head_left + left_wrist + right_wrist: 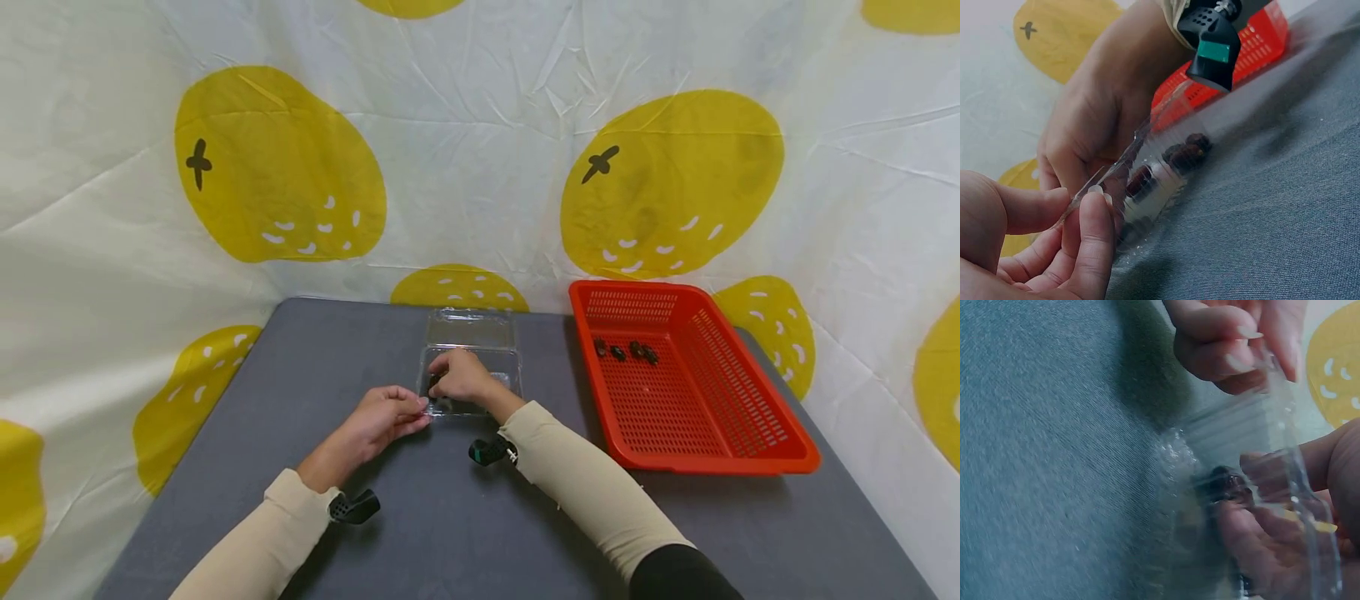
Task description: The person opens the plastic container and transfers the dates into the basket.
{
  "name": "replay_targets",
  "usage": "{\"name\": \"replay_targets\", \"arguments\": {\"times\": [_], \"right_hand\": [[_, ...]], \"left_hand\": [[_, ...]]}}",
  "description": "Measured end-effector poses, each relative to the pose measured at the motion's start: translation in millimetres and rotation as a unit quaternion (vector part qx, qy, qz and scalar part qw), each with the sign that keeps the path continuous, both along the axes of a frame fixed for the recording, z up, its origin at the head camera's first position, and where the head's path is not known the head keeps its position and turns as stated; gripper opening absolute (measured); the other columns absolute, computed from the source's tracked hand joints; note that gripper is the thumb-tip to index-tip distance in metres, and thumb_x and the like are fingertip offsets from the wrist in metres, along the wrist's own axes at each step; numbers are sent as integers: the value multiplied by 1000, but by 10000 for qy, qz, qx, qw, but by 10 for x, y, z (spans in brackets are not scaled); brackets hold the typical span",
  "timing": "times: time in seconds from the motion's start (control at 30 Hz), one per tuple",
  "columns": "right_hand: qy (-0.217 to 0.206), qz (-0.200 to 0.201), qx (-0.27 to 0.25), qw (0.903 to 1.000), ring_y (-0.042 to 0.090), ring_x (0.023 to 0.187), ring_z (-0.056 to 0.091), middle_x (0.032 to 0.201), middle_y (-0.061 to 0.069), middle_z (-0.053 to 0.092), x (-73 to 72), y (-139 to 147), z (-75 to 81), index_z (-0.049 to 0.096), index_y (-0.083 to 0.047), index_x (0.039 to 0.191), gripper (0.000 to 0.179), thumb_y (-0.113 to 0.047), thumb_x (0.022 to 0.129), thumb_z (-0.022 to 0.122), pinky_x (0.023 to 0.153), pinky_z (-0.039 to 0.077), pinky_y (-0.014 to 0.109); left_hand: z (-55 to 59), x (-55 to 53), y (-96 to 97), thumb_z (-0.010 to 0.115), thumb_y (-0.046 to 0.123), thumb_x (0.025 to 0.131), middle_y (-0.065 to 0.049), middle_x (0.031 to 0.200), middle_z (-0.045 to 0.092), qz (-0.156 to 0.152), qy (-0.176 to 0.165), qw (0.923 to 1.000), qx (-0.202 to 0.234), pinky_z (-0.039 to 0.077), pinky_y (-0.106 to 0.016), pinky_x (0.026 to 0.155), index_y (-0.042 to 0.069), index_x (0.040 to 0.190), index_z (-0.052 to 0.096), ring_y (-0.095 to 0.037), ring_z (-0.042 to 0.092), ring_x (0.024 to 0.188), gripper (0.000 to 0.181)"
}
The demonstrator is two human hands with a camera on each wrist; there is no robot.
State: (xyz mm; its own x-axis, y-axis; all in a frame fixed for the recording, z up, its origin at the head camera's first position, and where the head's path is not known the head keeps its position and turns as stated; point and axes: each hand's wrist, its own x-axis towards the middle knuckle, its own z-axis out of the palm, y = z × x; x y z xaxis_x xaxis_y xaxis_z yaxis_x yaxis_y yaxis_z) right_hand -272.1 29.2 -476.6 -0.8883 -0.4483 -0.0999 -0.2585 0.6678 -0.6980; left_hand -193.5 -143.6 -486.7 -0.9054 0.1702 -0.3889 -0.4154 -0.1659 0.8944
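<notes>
A clear plastic clamshell box (516, 367) lies on the table with its lid (471, 330) folded back, away from me. My left hand (386, 419) pinches the rim at the near left corner between thumb and fingers. Inside the box, my right hand (465, 377) reaches down at the left side. In the right wrist view its thumb and fingers pinch a dark brown, wrinkled date (1232, 485) behind the clear wall. Through the box wall in the left wrist view, several more dates (1140, 181) lie on the bottom.
A red perforated plastic basket (712, 463) stands to the right, with several dark dates (618, 353) near its far left corner. The grey tabletop (465, 517) stretches around the box. Behind it hangs a white cloth (480, 192) printed with yellow fruit shapes.
</notes>
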Motion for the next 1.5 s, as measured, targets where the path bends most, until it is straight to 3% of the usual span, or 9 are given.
{"name": "replay_targets", "arguments": {"times": [0.37, 0.6, 1.03, 1.27, 1.5], "right_hand": [[322, -241, 68, 9992, 25, 99, 73, 100, 8, 80, 49, -61, -89, 80, -5, 105, 30, -10, 76, 86, 90, 62, 38], [412, -440, -150, 9981, 19, 86, 70, 91, 5, 79, 17, -78, -85, 80, -8, 99, 27, -8, 72, 87, 78, 59, 30], [-512, -862, -1063, 9893, 15, 80, 63, 95, 8, 79, 15, 27, -45, 82, -8, 98, 26, -1, 73, 87, 63, 52, 22], [-795, -836, -1416, 9832, 18, 87, 65, 105, 10, 79, 26, 127, 126, 81, -5, 102, 28, 1, 75, 85, 65, 53, 23], [-908, -824, -1454, 9817, 22, 98, 64, 118, 10, 74, 39, 251, 321, 81, -9, 105, 28, -1, 78, 85, 71, 58, 36]], "left_hand": [[1, 14, 6, 65, -2, 99, -9, 94, 69, -13, -96, 10000, -12, 66, -24, 74, 7, 88, 65, -12, 73, 79, 15], [25, -13, 6, 64, -3, 99, -8, 95, 70, 25, -45, 10000, -16, 66, -24, 74, 5, 89, 65, -12, 73, 78, 14], [25, 2, 16, 63, -5, 99, -7, 93, 71, 53, -48, 10000, -4, 66, -24, 75, 4, 90, 63, -12, 72, 79, 13], [13, 12, 5, 64, -4, 99, -6, 91, 70, 42, -105, 9999, -112, 66, -25, 75, 6, 91, 65, -12, 73, 79, 13], [23, 3, -18, 68, 2, 99, -9, 94, 71, -68, -62, 9999, -82, 66, -25, 77, 1, 97, 63, -12, 73, 80, 5]]}}
